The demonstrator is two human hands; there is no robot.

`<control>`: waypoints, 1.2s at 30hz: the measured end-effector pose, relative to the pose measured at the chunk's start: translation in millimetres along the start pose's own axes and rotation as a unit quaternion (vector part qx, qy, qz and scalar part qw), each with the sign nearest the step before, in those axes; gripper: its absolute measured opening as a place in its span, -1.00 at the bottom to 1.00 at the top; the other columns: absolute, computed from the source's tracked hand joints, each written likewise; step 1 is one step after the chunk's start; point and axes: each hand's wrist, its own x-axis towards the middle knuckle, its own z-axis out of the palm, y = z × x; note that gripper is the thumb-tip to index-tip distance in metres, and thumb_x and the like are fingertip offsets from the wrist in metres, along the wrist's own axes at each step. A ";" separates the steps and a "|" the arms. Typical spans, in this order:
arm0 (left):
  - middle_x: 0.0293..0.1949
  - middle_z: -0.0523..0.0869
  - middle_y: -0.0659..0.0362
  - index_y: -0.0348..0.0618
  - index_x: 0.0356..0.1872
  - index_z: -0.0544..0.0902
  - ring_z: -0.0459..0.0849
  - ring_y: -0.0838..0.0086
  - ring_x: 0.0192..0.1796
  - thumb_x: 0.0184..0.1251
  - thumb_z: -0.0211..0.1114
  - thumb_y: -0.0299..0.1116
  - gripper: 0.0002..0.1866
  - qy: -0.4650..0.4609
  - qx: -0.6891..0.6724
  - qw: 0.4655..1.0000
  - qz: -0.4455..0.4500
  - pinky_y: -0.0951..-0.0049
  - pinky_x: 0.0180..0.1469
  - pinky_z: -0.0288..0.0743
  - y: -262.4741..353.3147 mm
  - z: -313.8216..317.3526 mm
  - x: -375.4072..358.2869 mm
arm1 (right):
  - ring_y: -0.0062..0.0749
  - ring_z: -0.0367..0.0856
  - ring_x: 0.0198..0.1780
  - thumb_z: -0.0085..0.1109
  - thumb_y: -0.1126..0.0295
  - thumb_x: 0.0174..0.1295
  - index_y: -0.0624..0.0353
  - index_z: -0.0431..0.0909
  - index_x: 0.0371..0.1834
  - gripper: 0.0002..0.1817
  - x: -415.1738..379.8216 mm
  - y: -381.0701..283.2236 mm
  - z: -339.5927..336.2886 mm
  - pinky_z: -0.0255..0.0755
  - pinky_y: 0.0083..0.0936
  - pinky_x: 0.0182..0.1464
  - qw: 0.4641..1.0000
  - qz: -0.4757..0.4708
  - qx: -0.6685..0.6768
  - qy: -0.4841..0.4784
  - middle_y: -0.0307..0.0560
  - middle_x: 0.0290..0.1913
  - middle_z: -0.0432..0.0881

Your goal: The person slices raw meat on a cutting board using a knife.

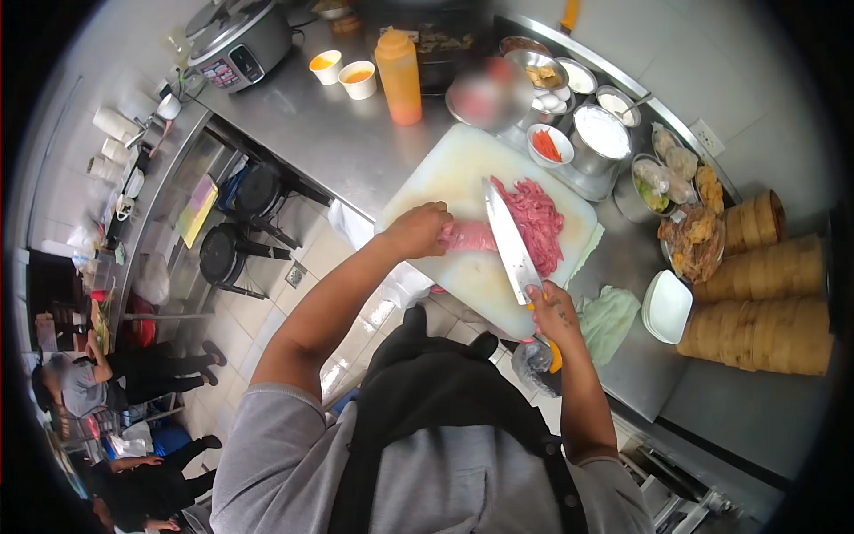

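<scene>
A white cutting board lies on the steel counter in front of me. My left hand is closed over the left end of a pink piece of raw meat. In my right hand is a large knife with a yellow handle, fingers wrapped around it. The blade stands at the right end of the piece, between it and a heap of raw meat strips. A green cloth lies beside the board, near my right hand.
An orange squeeze bottle and two paper cups stand behind the board. Bowls of ingredients, among them red strips, line the back right. Bamboo steamers and white trays are at right. Two people are at far left.
</scene>
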 end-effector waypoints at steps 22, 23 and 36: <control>-0.35 0.65 0.02 -0.21 -0.46 0.62 0.66 0.08 -0.18 -0.03 0.40 -0.41 -0.85 0.010 -0.014 0.998 0.053 0.17 -0.09 0.53 -7.9 -6.5 -5.9 | -0.04 0.69 -0.41 0.07 0.05 0.42 0.30 0.59 -0.10 -0.56 46.7 -18.5 61.0 0.51 -0.23 -0.23 0.985 -0.100 -0.060 -0.124 0.17 -0.37 0.65; -0.36 0.65 0.01 -0.21 -0.49 0.61 0.66 0.08 -0.21 -0.03 0.40 -0.42 -0.86 0.009 -0.037 0.998 0.046 0.17 -0.11 0.52 -8.8 -5.4 -5.1 | -0.15 0.64 -0.50 0.07 0.05 0.41 0.30 0.59 -0.10 -0.56 55.9 -30.9 68.9 0.49 -0.26 -0.32 0.987 -0.082 -0.036 -0.132 0.12 -0.41 0.62; -0.52 0.62 0.08 -0.27 -0.48 0.61 0.59 0.33 -0.45 -0.09 0.43 -0.49 -0.84 0.025 -0.133 0.991 0.024 0.32 -0.33 0.49 -14.6 -13.3 3.3 | -0.48 0.45 -0.69 0.11 0.07 0.42 0.22 0.58 -0.04 -0.61 27.7 -25.4 45.5 0.36 -0.43 -0.63 0.973 0.018 0.020 -0.228 -0.17 -0.60 0.48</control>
